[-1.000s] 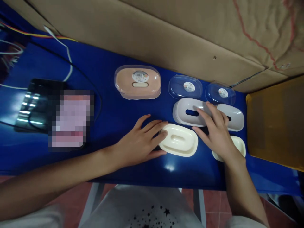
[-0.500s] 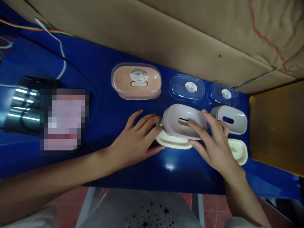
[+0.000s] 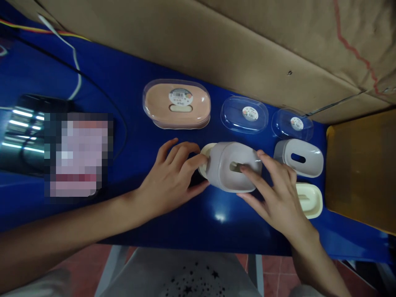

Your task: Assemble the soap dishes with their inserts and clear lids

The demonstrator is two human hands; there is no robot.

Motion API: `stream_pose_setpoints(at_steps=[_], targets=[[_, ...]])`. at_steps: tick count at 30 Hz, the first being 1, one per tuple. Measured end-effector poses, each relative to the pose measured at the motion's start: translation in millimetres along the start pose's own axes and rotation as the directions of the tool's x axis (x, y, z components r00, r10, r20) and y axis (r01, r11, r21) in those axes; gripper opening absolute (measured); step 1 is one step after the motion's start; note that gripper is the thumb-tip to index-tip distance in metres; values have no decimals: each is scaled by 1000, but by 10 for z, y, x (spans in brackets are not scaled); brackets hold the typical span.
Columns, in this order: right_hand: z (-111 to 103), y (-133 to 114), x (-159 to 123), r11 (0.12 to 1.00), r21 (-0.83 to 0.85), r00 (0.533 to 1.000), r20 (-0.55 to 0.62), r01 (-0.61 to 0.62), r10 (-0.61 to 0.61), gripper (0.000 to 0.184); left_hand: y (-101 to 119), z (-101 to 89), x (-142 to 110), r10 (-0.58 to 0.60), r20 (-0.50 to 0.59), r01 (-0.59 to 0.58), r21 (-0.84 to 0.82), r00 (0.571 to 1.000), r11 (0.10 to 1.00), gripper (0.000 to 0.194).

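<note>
Beneath slotted grey cover (image 3: 241,154), cream base (image 3: 202,165) mostly hidden, right hand (image 3: 276,192) gripping cover, left hand (image 3: 173,177) half-curled at base edge.

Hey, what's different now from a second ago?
The right hand has carried a gray cover left and toward the person, from behind the cream tray to over it, hiding most of it. The left hand is still at the tray's left end. The peach box and other gray cover haven't moved.
</note>
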State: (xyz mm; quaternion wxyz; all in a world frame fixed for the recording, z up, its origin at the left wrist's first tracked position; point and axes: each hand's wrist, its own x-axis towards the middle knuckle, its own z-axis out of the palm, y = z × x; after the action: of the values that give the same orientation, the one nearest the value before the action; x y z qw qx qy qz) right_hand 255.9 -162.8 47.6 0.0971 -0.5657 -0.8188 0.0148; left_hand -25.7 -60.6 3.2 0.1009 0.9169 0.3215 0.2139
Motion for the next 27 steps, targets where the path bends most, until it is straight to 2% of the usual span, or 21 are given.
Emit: stream_pose_setpoints(at_steps=[10,14,19,23,27], targets=[[-4,-53,31,999,-35,999,-42,27,-28,53,-7,-1,19,-20,45,21,-27,999,999,66],[23,-63,22,1000,-25,999,-54,2,-4,54,-2,-8,18,-3,75,5,-26,997,1000,63],[65,-109,12,999,-13,995,-92,-37,35,56,9,3,18,40,49,-38,-53,998,998,65],[106,-148,13,997,-29,991,-117,-65,61,59,2,25,15,80,69,-75,-79,994,994,67],[131,-154,16,996,-20,990,-118,-84,81,59,-7,22,18,75,72,-70,-67,995,995,64]])
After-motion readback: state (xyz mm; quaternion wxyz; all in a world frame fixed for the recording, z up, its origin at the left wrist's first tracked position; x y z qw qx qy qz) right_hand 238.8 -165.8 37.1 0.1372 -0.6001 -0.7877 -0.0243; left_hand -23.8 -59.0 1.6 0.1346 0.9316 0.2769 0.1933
